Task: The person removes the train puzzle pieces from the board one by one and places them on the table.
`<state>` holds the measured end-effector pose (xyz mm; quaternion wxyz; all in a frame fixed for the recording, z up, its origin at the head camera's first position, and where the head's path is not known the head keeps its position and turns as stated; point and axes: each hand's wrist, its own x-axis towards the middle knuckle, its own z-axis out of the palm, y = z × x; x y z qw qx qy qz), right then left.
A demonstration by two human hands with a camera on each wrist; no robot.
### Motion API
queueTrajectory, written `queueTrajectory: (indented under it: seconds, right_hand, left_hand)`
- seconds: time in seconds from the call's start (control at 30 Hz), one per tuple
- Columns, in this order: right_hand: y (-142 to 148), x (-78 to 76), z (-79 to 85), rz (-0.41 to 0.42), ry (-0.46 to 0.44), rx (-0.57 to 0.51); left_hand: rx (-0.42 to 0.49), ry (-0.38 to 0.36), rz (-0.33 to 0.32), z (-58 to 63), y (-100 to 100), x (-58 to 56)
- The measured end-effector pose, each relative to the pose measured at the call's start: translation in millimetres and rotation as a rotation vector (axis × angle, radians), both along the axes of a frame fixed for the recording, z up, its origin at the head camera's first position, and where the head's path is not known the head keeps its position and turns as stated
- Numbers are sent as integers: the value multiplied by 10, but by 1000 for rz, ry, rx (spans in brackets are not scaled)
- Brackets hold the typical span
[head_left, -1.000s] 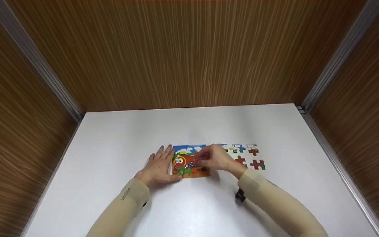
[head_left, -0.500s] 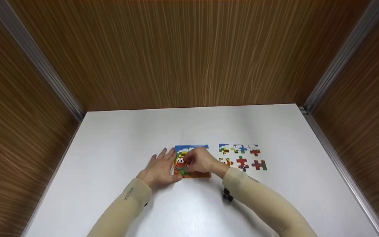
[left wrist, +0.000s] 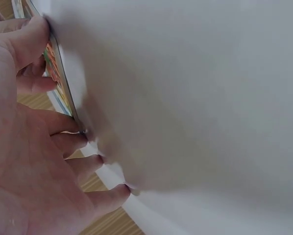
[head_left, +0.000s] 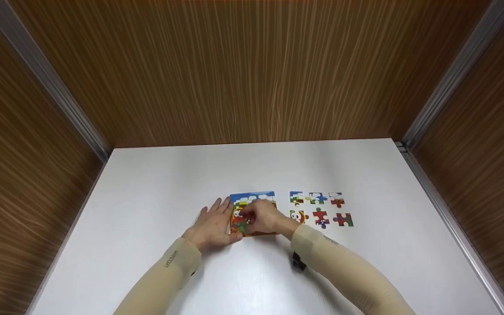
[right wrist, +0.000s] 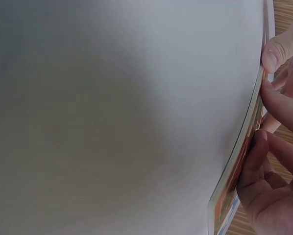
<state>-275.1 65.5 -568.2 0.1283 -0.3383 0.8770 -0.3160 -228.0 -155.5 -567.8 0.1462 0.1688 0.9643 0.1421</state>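
A bright picture puzzle board point(head_left: 252, 194), with blue sky on top and a big-eyed cartoon creature, lies on the white table. My left hand point(head_left: 211, 225) rests with spread fingers along its left edge, thumb at the lower left corner. The left wrist view shows those fingertips on the table against the board's side. Over the board's lower middle, my right hand point(head_left: 266, 216) has its fingers curled down onto the picture, covering much of it. In the right wrist view its fingertips point(right wrist: 256, 142) meet the board's face; I cannot tell whether they pinch a piece.
Several loose jigsaw pieces lie in two rows to the right of the board, among them one with eyes point(head_left: 297, 215), a red one point(head_left: 320, 216) and a cloud piece point(head_left: 336, 199). Wood-grain panels point(head_left: 252, 74) enclose the table point(head_left: 169, 175) at the back and sides.
My right hand has moved left across the board, from its right side to its lower middle, uncovering the loose pieces nearest the board. My left hand stays at the left edge.
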Motion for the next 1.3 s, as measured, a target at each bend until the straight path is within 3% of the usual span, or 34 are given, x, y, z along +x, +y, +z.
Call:
queueTrajectory:
  seconds: [0.2,0.33,0.67,0.83,1.03,1.3]
  right_hand:
    - [-42,4,-9,2,-21,36]
    - [-60,16,-20,5,18,60]
    - [-69,79,-48,-23,37,1]
    - [-56,104,-66,-64,-18,-48]
    - [-40,115,-87,-151,-152,-177]
    - [49,124,-56,-185,-234,-337]
  left_hand:
    - [0,-13,6,3,-8,23]
    - [5,-9,7,13,10,31]
    - [-8,-14,15,33,-3,16]
    - [-8,-17,13,44,5,14]
    - [-12,-16,14,35,19,5]
    - [-11,23,-3,4,17,0]
